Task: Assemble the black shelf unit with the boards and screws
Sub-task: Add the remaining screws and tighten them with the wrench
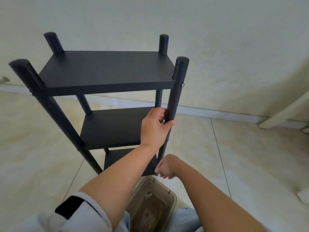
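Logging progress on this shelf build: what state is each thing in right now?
Shelf unit: upright, three boards fitted between four posts.
Near right post: screws in at the top and middle boards.
Left hand: grips the near right post.
Right hand: fingers curled, low by that post; contents hidden.
Tub: open, small hardware inside.

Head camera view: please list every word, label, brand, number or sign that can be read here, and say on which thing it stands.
None: no readable text shows in this view.
Black shelf unit with round posts: plain surfaces, only small screw heads.
Translucent brown plastic container: no label visible.
Black patch on the pale sleeve: blank.
Left hand and right hand: nothing written on them.
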